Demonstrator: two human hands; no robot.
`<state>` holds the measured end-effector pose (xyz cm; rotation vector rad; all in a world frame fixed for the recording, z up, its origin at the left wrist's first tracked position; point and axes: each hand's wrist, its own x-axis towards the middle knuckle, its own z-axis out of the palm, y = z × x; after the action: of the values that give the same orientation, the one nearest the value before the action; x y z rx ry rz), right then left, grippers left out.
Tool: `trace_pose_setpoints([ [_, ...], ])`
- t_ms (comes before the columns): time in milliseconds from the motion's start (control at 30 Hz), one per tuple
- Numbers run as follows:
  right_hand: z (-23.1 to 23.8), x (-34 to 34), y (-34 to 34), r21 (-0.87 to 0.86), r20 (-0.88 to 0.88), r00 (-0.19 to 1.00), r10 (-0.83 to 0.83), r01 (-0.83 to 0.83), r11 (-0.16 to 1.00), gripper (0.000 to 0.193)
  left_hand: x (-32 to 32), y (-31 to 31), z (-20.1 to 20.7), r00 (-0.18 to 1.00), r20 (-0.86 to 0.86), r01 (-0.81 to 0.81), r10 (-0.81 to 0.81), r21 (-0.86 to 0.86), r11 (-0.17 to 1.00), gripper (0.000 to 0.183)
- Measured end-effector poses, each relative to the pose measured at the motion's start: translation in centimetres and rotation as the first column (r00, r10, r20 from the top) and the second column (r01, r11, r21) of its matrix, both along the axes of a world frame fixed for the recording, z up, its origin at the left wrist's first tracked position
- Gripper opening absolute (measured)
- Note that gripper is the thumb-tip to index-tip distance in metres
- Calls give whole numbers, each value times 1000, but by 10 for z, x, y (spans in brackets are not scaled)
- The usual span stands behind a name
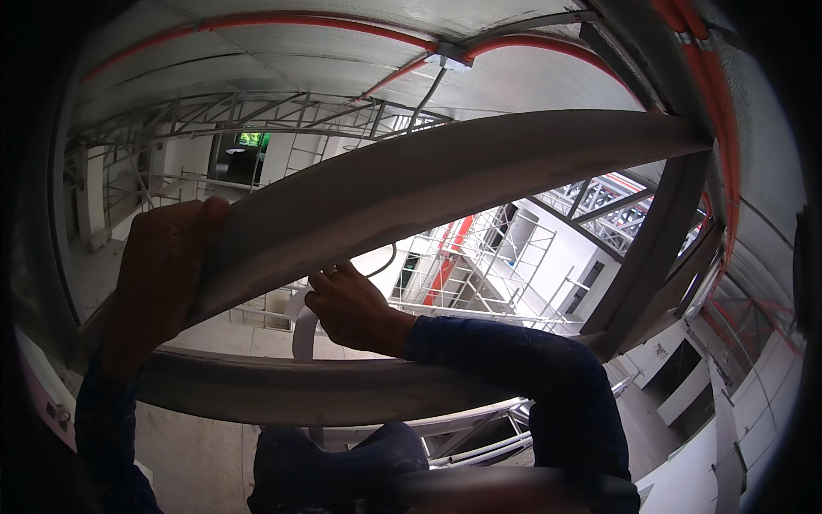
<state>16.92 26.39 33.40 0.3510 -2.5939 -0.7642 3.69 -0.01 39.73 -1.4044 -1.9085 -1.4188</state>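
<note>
A long dark grey metal beam [428,180] slants across the view, rising to the right. My left hand [171,265] is wrapped around its lower left end. Just under the beam's lower edge, my right hand [355,313] is closed, its fingers bent together. A thin dark grey cable [395,259] curves out from beneath the beam and runs into those fingers. Beside them hangs a wider pale grey strip [304,332], passing behind a lower metal beam [342,390]; whether my fingers also grip this strip is hidden.
Overhead, red conduits [342,26] meet at a ceiling box [449,56], from which a grey cable [426,101] drops behind the upper beam. An upright metal member [659,240] stands at the right. Far below are scaffolding [505,265] and a pale floor [197,445].
</note>
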Motion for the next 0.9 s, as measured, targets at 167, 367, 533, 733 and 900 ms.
trace_pose_setpoints([
  [167,-1,4,-9,-12,91,996,-25,26,1000,10,-3,7,-6,983,87,147,-159,136,980,68],
  [367,18,6,-28,182,84,982,169,-182,966,16,1,-3,0,998,52,-20,20,3,1000,68],
  [533,52,6,-32,373,-50,905,423,-376,848,17,13,-7,7,996,24,-85,86,-31,996,76],
  [733,51,37,-5,368,-46,893,448,-402,838,18,22,-20,13,979,-6,-205,205,-66,976,82],
  [900,21,53,-11,404,67,904,423,-412,817,10,-28,-22,87,955,85,-153,283,-677,719,53],
])
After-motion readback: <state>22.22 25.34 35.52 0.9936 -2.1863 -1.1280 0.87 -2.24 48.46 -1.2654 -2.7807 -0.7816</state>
